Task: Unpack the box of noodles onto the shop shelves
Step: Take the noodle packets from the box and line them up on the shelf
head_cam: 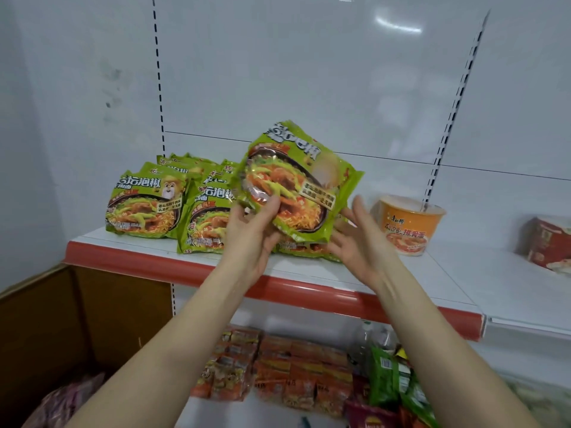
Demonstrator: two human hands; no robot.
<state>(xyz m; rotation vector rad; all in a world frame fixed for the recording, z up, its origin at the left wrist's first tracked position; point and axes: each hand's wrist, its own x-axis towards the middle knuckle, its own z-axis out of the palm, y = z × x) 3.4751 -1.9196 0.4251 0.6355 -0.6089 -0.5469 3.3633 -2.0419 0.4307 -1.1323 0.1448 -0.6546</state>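
held pack: i see a green noodle packet (pixel 296 183) lifted above the shelf, tilted so its top leans to the right, face toward me; glossy wrapper, a bowl of noodles with red sauce and green pepper strips printed on it, white characters at the top.
left hand: my left hand (pixel 253 233) pinches the packet's lower left edge, thumb on the front, fingers curled behind.
right hand: my right hand (pixel 358 239) is spread open, palm facing the packet's lower right corner; whether the fingertips touch it, i cannot tell.
shelf: white shelf (pixel 401 273) with a red front strip.
stocked packs: more green packets (pixel 145 202) of the same print stand leaning in rows at the left of the shelf, one showing a cartoon monkey; another lies flat under the held one.
cup: an orange noodle bowl (pixel 408 223) stands just right of my right hand.
box: brown cardboard box (pixel 77 322) at lower left, open, beside the shelf.
lower shelf: orange packets (pixel 284 369) lie packed below.
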